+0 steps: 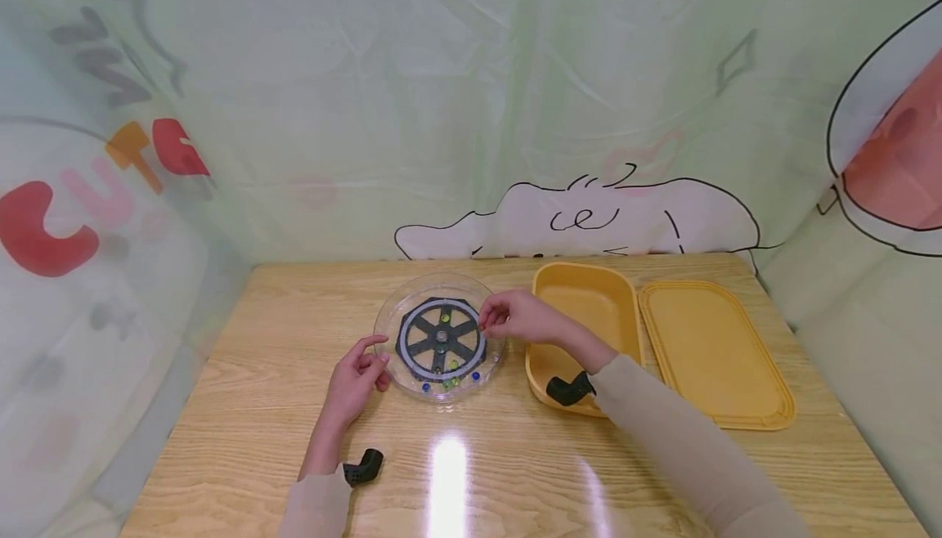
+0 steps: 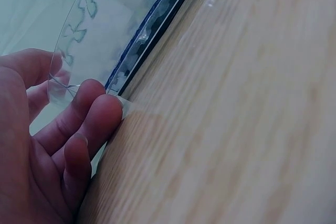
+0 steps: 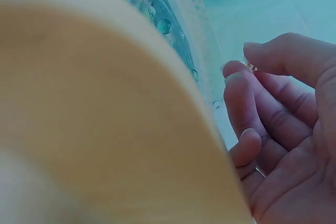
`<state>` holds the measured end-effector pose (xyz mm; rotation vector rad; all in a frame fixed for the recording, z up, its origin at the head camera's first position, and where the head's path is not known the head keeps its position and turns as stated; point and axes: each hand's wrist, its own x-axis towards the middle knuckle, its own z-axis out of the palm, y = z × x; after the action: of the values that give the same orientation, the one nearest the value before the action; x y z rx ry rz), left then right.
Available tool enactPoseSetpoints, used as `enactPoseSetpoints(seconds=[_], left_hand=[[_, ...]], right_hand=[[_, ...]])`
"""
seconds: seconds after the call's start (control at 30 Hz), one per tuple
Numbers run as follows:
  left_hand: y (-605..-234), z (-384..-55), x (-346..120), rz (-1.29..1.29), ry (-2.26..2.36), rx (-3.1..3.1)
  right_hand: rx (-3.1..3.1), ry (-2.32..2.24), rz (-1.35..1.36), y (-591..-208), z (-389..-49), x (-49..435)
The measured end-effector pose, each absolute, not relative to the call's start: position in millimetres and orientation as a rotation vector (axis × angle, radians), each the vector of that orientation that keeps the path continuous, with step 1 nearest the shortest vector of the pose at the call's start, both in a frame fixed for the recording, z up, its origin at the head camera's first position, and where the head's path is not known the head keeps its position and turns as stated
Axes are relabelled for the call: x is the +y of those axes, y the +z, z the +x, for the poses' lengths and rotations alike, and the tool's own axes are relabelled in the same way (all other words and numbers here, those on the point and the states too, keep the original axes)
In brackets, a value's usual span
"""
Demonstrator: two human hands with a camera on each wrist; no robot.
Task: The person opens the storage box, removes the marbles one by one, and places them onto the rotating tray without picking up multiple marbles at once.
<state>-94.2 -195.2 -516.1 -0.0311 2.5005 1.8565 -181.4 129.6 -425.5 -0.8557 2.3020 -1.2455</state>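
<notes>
A clear round dish (image 1: pixel 441 395) sits on the table, with a dark six-spoked wheel pattern (image 1: pixel 423 346) showing in it. Blue and green-yellow marbles (image 1: pixel 476 376) lie in the dish, mostly along its near side. My left hand (image 1: pixel 355 383) grips the dish's left rim, fingers on both sides of the clear wall in the left wrist view. Above the right rim, my right hand (image 1: pixel 518 317) pinches a small shiny marble (image 3: pixel 251 67) with orange glints between thumb and fingertips. Most of that marble is hidden by the fingers.
A deep yellow-orange container (image 1: pixel 639 317) stands right of the dish, under my right forearm. Its flat matching lid (image 1: pixel 717 354) lies farther right. A printed curtain (image 1: pixel 353 113) hangs behind the wooden table (image 1: pixel 243 432).
</notes>
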Motion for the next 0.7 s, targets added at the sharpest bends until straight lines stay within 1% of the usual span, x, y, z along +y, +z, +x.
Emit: enactPoseSetpoints(seconds=[0.7], left_hand=[[-516.2,-94.5,-195.4,-0.02,1.872,2.501]], right_hand=[[2.27,-1.207,-0.837,-430.3,-183.6,127.7]])
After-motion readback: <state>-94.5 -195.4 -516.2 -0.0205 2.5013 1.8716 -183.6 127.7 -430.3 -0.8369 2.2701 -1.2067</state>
